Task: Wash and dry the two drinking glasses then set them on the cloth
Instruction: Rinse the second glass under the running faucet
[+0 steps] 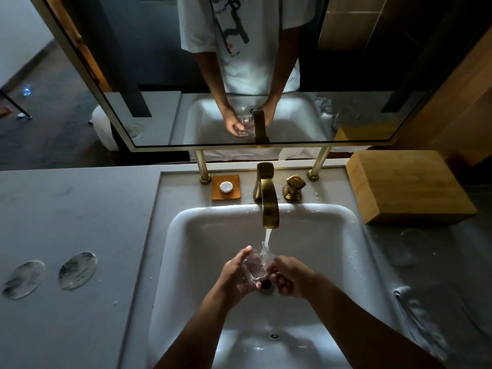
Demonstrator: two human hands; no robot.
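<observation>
While water runs, left hand (235, 272) and right hand (288, 278) both grip one glass (255, 267); second glass (404, 246) waits, drying and cloth (415, 310) remain

Both forearms are seen bare from the near edge up to the left hand (235, 272) and the right hand (288, 279); no sleeves, watch, bracelets or rings can be made out on them. In the mirror (165, 121) at the far side, a white short-sleeved T-shirt (255, 49) is shown, loosely cut, its sleeves ended above the elbows. A dark printed graphic with small lettering is carried down the shirt's front; the lettering is too small to be read.
</observation>
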